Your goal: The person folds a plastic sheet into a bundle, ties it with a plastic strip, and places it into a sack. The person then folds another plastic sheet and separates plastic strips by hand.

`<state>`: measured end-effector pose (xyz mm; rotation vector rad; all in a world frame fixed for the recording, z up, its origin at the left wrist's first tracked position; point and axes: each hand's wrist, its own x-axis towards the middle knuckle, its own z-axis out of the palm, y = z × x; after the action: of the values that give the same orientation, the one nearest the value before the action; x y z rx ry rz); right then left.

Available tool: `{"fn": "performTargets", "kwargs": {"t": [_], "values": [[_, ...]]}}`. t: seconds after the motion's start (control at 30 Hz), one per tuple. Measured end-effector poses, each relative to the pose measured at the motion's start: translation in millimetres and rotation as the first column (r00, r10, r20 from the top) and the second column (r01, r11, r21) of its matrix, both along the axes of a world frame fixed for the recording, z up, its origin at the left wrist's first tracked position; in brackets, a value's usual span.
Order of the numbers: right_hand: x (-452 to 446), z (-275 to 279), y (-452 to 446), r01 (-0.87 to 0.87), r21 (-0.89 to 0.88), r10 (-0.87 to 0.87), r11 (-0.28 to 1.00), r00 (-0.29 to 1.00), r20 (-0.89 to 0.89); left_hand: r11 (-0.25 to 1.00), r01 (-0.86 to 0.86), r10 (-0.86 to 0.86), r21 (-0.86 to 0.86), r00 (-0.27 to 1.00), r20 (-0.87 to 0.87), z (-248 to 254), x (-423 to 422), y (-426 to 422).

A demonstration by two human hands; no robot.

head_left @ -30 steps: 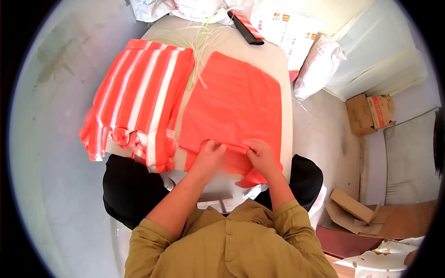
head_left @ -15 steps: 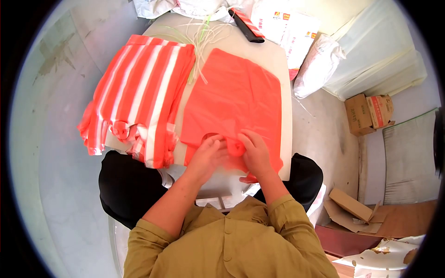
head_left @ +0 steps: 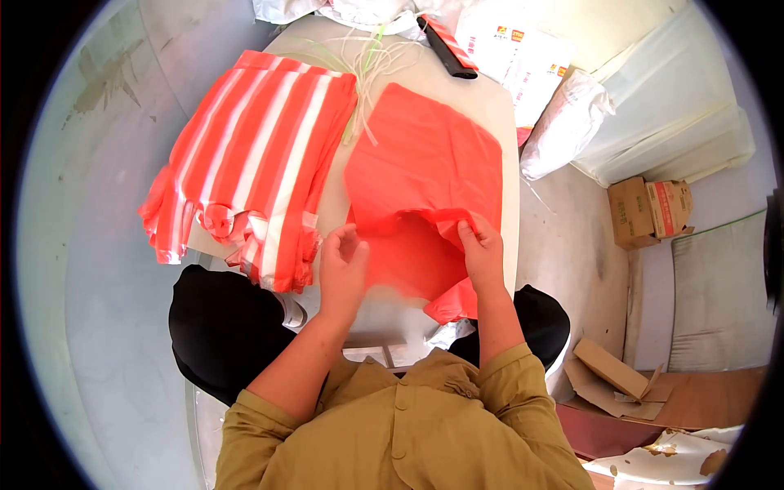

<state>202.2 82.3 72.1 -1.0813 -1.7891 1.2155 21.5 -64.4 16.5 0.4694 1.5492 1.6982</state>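
A red plastic bag [head_left: 433, 155] lies on the table in front of me, its near end pulled apart so the dark red inside shows. At the right edge of that opening, my right hand [head_left: 482, 249] pinches the film between thumb and fingers. My left hand [head_left: 343, 265] is closed at the left edge of the opening, with the film running to its curled fingertips. Left of the bag sits a stack of red-and-white striped plastic bags [head_left: 253, 139], crumpled at its near end. Whether more red bags lie beneath the open one, I cannot tell.
Pale plastic strands [head_left: 376, 61] lie on the beige table [head_left: 327, 196] behind the bags. A black-and-red object [head_left: 447, 47] rests at its far edge, near white printed sacks [head_left: 523, 61]. Cardboard boxes [head_left: 645, 208] stand on the floor to the right.
My hands have moved apart, the left one leftward and the right one rightward. Between them the near end of the red bag has spread open.
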Motion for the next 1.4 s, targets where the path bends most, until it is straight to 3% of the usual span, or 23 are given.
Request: {"fn": "performTargets", "kwargs": {"t": [0.03, 0.13, 0.23, 0.33, 0.43, 0.63, 0.73, 0.83, 0.9, 0.93, 1.03, 1.1, 1.13, 1.2, 1.23, 1.33, 1.4], "values": [[-0.6, 2.0, -0.7, 0.012, -0.028, -0.012, 1.0, 1.0, -0.01, 0.999, -0.036, 0.036, 0.004, 0.997, -0.066, -2.1, -2.4, 4.5], [0.1, 6.0, -0.5, 0.027, -0.117, -0.033, 0.993, 0.998, -0.046, 0.998, 0.047, -0.046, 0.047, 0.999, -0.026, 0.1, -16.5, 17.3], [4.2, 7.3, 1.5, 0.004, -0.188, -0.018, 0.982, 0.997, -0.073, 0.972, 0.102, -0.136, 0.212, 0.98, 0.149, 1.0, -27.6, 34.2], [6.5, 3.3, 4.1, -0.001, -0.218, -0.019, 0.976, 0.996, -0.087, 0.969, 0.113, -0.158, 0.222, 0.967, 0.198, -1.5, -36.0, 49.4], [6.4, 0.2, 4.3, 0.001, -0.277, -0.041, 0.961, 0.99, -0.137, 0.967, 0.099, -0.125, 0.235, 0.987, 0.102, -1.6, -39.7, 58.4], [9.0, -3.5, 7.3, 0.005, -0.371, -0.11, 0.929, 0.959, -0.262, 0.942, 0.038, -0.131, 0.335, 0.956, 0.261, 8.1, -42.4, 60.4], [9.3, -5.5, 7.6, 0.038, -0.401, -0.171, 0.915, 0.939, -0.3, 0.965, 0.08, -0.153, 0.248, 0.943, 0.294, 16.8, -46.2, 52.8], [7.8, -3.9, 5.4, 0.034, -0.407, -0.182, 0.913, 0.926, -0.332, 0.955, 0.229, -0.256, 0.19, 0.957, 0.136, 15.3, -45.0, 47.5], [7.9, -4.7, 2.9, 0.016, -0.4, -0.164, 0.916, 0.927, -0.338, 0.962, 0.192, -0.168, 0.195, 0.977, -0.133, 8.8, -38.7, 43.1], [9.0, -5.9, 1.3, 0.032, -0.391, -0.156, 0.92, 0.944, -0.291, 0.964, 0.173, -0.117, 0.2, 0.957, -0.265, 6.8, -37.2, 39.3], [15.9, -12.5, -6.8, 0.045, -0.316, -0.085, 0.948, 0.99, -0.114, 0.955, 0.17, -0.19, 0.243, 0.98, 0.06, 23.6, -43.5, 18.8], [21.2, -17.1, -20.2, 0.001, -0.209, 0.011, 0.978, 0.998, 0.056, 0.959, 0.216, -0.252, 0.186, 0.948, 0.195, 40.7, -51.8, 2.5], [23.6, -17.5, -26.9, -0.148, -0.052, 0.154, 0.988, 0.978, 0.144, 0.957, 0.244, -0.279, 0.159, 0.923, 0.264, 43.7, -55.1, -4.4], [28.2, -16.5, -39.5, -0.461, 0.212, 0.366, 0.861, 0.854, 0.37, 0.952, 0.303, -0.299, -0.039, 0.951, 0.073, 35.0, -56.5, -14.5], [29.8, -17.9, -44.1, -0.482, 0.212, 0.376, 0.85, 0.837, 0.398, 0.939, 0.313, -0.32, -0.141, 0.947, -0.023, 28.2, -57.3, -19.7], [35.0, -25.3, -52.1, -0.537, 0.207, 0.395, 0.818, 0.785, 0.478, 0.924, 0.326, -0.375, -0.202, 0.877, -0.301, 2.5, -58.5, -30.1], [36.2, -30.9, -55.8, -0.431, 0.212, 0.315, 0.877, 0.85, 0.423, 0.922, 0.334, -0.378, -0.198, 0.885, -0.27, 6.6, -57.6, -36.3]]}}
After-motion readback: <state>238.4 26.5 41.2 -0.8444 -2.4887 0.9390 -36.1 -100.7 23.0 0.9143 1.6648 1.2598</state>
